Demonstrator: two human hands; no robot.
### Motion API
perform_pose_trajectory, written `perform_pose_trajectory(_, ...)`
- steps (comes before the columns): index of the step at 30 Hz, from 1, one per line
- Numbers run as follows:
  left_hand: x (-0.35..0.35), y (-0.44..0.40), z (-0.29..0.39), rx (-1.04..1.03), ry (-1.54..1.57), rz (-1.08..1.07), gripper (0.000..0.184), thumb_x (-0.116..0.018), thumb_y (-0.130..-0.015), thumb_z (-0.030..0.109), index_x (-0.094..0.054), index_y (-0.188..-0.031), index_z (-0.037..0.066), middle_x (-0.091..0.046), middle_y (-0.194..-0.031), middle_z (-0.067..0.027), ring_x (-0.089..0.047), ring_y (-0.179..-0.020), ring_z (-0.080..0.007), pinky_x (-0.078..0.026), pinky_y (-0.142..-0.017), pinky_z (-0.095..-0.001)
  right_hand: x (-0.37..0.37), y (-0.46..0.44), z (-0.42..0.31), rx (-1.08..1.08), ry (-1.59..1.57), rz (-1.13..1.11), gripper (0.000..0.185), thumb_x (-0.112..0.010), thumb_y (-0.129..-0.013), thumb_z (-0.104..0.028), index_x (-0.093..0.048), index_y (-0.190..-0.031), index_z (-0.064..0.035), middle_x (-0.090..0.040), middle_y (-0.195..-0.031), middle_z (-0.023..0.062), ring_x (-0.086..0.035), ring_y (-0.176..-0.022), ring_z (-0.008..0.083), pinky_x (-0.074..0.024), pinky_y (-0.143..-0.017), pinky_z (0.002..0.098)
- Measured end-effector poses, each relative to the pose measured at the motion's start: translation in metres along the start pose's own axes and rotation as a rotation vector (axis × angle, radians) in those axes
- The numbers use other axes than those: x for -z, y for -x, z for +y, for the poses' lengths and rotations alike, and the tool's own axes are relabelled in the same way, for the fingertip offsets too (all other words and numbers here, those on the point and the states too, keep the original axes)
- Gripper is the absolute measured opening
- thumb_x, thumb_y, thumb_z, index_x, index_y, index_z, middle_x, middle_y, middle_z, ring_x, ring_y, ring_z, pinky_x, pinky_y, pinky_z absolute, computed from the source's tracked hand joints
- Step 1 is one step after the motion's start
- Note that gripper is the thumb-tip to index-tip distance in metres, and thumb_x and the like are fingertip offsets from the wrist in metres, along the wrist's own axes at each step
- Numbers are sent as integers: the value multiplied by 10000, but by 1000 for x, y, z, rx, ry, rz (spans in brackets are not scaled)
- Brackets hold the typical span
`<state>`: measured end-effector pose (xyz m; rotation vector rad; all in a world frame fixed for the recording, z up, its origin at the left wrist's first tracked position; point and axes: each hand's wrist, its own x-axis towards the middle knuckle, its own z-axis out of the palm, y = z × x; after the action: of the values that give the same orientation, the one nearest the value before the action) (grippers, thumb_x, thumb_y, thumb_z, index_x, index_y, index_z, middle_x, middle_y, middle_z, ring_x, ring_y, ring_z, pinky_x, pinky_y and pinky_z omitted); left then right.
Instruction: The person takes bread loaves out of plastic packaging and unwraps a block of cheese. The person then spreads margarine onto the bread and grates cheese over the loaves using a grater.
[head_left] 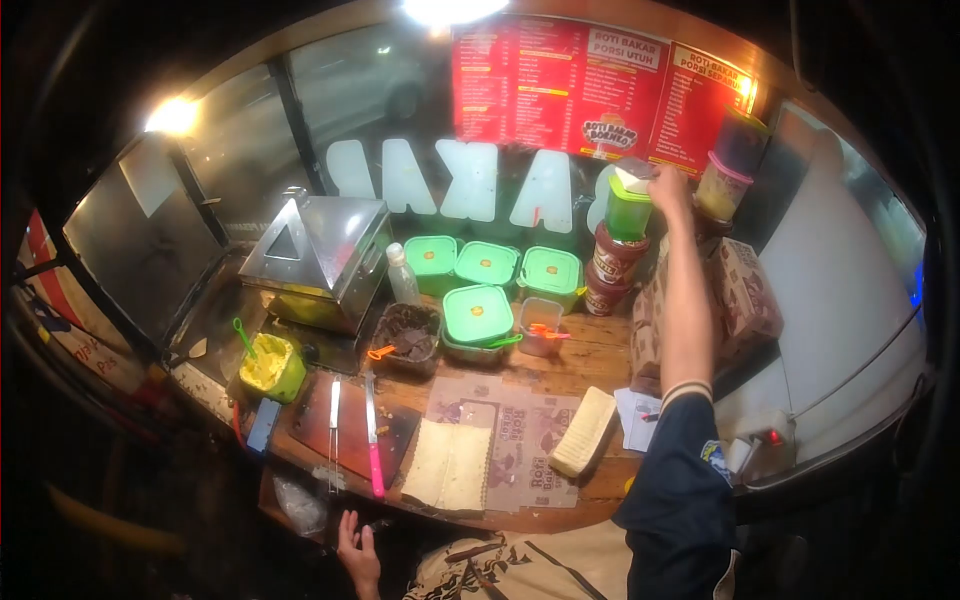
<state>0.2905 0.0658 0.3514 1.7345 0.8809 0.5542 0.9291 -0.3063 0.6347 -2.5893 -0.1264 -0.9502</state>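
My right hand [670, 187] reaches up to the top of a stack of tubs and is closed at a small dark and white item [634, 174] on the green container [628, 214]. Below my left hand's side of the table edge, my left hand [358, 548] is raised with its fingers apart, holding nothing. An opened flat piece of bread [449, 465] lies on printed paper [530, 450]. To its right sits a bread loaf [583, 431]. A pink-handled knife [374, 440] and metal tongs [334, 430] rest on the cutting board [320, 405].
Green-lidded boxes [478, 314] stand mid-table, near a dark spread tub [408, 335] and a bottle [401, 272]. A metal grill box [325, 260] and yellow spread tub [271, 368] are left. Printed cartons [745, 295] stand right, beside a lidded jar [722, 190].
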Motion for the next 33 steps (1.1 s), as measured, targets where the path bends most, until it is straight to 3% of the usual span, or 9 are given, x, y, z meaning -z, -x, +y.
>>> perform_pose_trajectory(4, 4, 3, 3, 72, 4, -28, 510, -541, -906, 61, -374, -1372, -61, -555, -1264, -239, -538, -1177, -265, -412, -982, -333, -5, -29, 19, -10, 52, -135, 236, -597, -768, -111, -724, -966, -100, -674, -975, 206, -651, -946, 355, -509, -827, 435)
perform_pose_trajectory(8, 2, 6, -2, 96, 62, -21, 522, -561, -896, 47, -375, -1372, -58, -570, -1242, -238, -552, -1155, -255, -426, -966, -332, 23, -17, -4, -63, 46, -194, 221, -575, -763, -109, -736, -916, -109, -673, -973, 208, -642, -975, 345, -502, -863, 417)
perform_pose_trajectory(11, 1, 4, -6, 112, 97, -23, 525, -568, -890, 26, -378, -1373, -51, -572, -1238, -238, -558, -1143, -258, -450, -939, -337, 31, -7, -16, -65, 44, -113, 220, -574, -765, -119, -735, -915, -123, -676, -962, 197, -647, -957, 345, -513, -833, 423)
perform_pose_trajectory(14, -1, 0, -4, 99, 110, -31, 520, -565, -893, 22, -378, -1373, -48, -577, -1227, -233, -563, -1129, -249, -454, -934, -323, 38, 6, -30, -105, 85, -45, 216, -566, -767, -120, -727, -910, -109, -675, -949, 200, -649, -939, 354, -518, -804, 438)
perform_pose_trajectory(17, -5, -1, -1, 84, 119, -34, 519, -563, -896, 23, -375, -1375, -46, -579, -1223, -231, -569, -1116, -243, -455, -933, -316, 33, 16, -39, 11, 120, -18, 188, -581, -785, -82, -708, -907, -16, -663, -938, 255, -654, -888, 405, -523, -777, 468)
perform_pose_trajectory(21, -9, -3, 0, 89, 130, -55, 518, -561, -900, 25, -372, -1376, -46, -581, -1220, -229, -572, -1111, -238, -455, -936, -317, 13, 22, -46, -13, 134, -89, 200, -572, -827, -91, -670, -924, 53, -654, -950, 268, -636, -918, 436, -517, -800, 480)
perform_pose_trajectory(26, -8, 2, 0, 97, 144, -38, 513, -563, -901, 28, -376, -1373, -45, -591, -1204, -222, -576, -1102, -229, -451, -941, -313, 13, 27, -50, -37, 99, -79, 213, -545, -823, -76, -671, -967, 18, -641, -980, 266, -619, -951, 424, -494, -824, 483)
perform_pose_trajectory(29, -3, 7, -11, 108, 163, -5, 505, -562, -903, 30, -384, -1369, -46, -602, -1187, -218, -582, -1083, -219, -447, -938, -304, 3, 38, -47, 192, -66, 248, 210, -553, -843, -93, -663, -994, 5, -633, -992, 236, -616, -932, 398, -489, -820, 456)
perform_pose_trajectory(33, 4, 10, -19, 123, 173, 30, 488, -555, -908, 33, -393, -1362, -50, -615, -1167, -209, -588, -1059, -204, -441, -934, -291, -14, 67, -65, 263, -318, 226, 182, -575, -835, -85, -648, -984, -9, -615, -939, 219, -603, -882, 376, -474, -812, 440)
